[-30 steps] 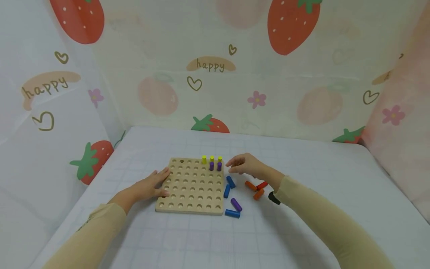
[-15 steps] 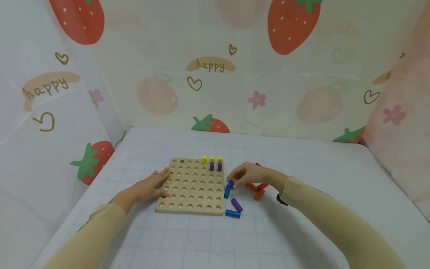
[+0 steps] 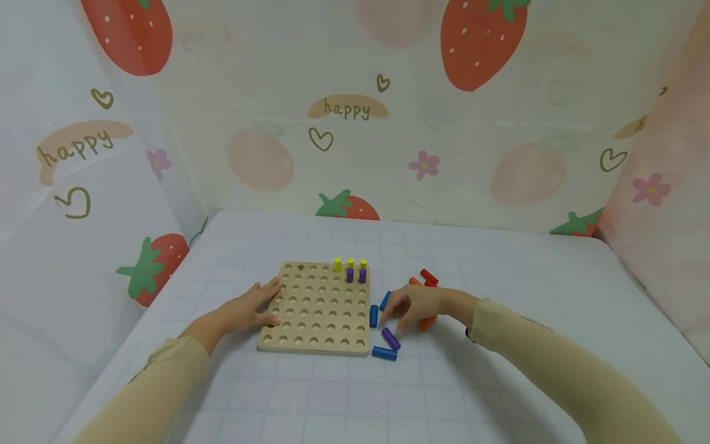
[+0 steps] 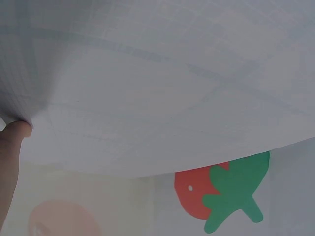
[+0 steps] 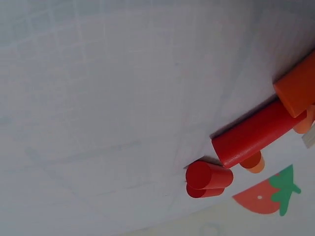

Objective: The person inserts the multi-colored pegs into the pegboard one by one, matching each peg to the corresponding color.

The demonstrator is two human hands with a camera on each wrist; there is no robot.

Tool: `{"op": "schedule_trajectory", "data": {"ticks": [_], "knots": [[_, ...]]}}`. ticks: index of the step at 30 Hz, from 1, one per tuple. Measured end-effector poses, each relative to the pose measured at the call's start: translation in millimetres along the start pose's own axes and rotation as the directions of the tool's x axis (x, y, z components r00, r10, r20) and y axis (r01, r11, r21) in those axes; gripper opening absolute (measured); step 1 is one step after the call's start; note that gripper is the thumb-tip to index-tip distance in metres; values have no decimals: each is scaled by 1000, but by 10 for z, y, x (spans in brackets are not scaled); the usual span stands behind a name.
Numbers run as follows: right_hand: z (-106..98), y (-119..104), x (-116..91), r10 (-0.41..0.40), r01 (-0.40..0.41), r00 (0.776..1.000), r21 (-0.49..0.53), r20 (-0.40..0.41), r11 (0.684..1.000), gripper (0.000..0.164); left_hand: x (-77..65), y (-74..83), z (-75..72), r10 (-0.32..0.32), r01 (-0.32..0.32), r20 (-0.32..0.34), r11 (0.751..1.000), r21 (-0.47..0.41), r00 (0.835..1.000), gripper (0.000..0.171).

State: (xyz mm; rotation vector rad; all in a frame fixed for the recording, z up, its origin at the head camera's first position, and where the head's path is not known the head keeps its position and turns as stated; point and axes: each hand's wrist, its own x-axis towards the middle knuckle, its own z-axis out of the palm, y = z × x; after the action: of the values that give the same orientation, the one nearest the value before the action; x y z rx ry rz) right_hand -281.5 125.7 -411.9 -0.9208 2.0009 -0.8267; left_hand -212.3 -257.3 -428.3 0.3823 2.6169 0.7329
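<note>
My left hand rests with extended fingers on the left edge of a wooden pegboard full of round holes. One of its fingers shows at the edge of the left wrist view. Yellow pegs and purple pegs stand in the board's back right corner. Right of the board, my right hand hovers low, thumb and index finger apart, fingertips just behind a lying purple peg. Blue pegs lie along the board's right side, one partly behind the hand. Another blue peg lies nearer the front.
Red pegs and orange pegs lie beyond and under the right hand. The right wrist view shows a red peg close up, with an orange peg against it. A printed cloth walls off the table's back.
My right hand has come from beside the board's back right corner toward the front, past the blue pegs. The farther blue peg has turned and shifted slightly. My left hand stays put.
</note>
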Motion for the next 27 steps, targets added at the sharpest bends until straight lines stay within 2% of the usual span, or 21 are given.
{"op": "schedule_trajectory", "data": {"ticks": [3, 10, 18, 27], "knots": [[31, -2, 5, -7, 7, 1000, -39, 13, 999, 26, -5, 5, -6, -1, 1, -2, 1000, -3, 1000, 93], [81, 23, 7, 59, -54, 998, -112, 37, 992, 31, -13, 0, -11, 17, -17, -2, 1000, -3, 1000, 92], [125, 30, 12, 68, -66, 998, -124, 10, 990, 35, -21, 4, -24, 26, -26, 0, 1000, -4, 1000, 94], [163, 19, 37, 104, -102, 995, -194, -2, 976, 33, 9, -16, 5, 16, -16, 5, 1000, -7, 1000, 92]]}}
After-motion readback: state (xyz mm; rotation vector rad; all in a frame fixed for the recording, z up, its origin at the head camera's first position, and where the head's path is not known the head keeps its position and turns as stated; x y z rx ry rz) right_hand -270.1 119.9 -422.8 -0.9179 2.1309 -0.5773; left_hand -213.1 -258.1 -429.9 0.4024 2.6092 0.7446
